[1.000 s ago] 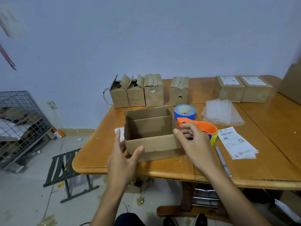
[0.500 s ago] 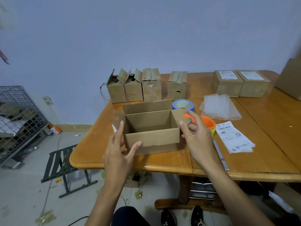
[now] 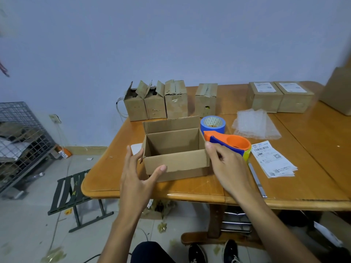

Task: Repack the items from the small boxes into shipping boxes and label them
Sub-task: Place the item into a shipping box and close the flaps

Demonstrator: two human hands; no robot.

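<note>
An open, empty cardboard shipping box [image 3: 176, 162] stands near the table's front edge, its back flap upright. My left hand [image 3: 136, 173] lies against its left side with straight fingers, the thumb on the front wall. My right hand [image 3: 226, 164] touches the box's right side, index finger up at the corner, the other fingers loosely bent and holding nothing. Several small worn boxes [image 3: 175, 103] stand in a row at the back, two with open tops. Two closed, labelled shipping boxes [image 3: 265, 97] sit at the back right. A stack of printed labels [image 3: 271, 158] lies to the right.
An orange and blue tape dispenser [image 3: 233, 143] and a blue tape roll [image 3: 212, 123] sit right of the box, beside bubble wrap [image 3: 254, 124]. A thin metal tool [image 3: 257, 179] lies near the front edge. A larger box [image 3: 340, 92] stands far right. A wire cage [image 3: 20, 141] and a stool [image 3: 74, 194] are on the floor to the left.
The box's right flap stood up beside my right hand half a second ago and is now out of sight. Both hands stay at the box's sides.
</note>
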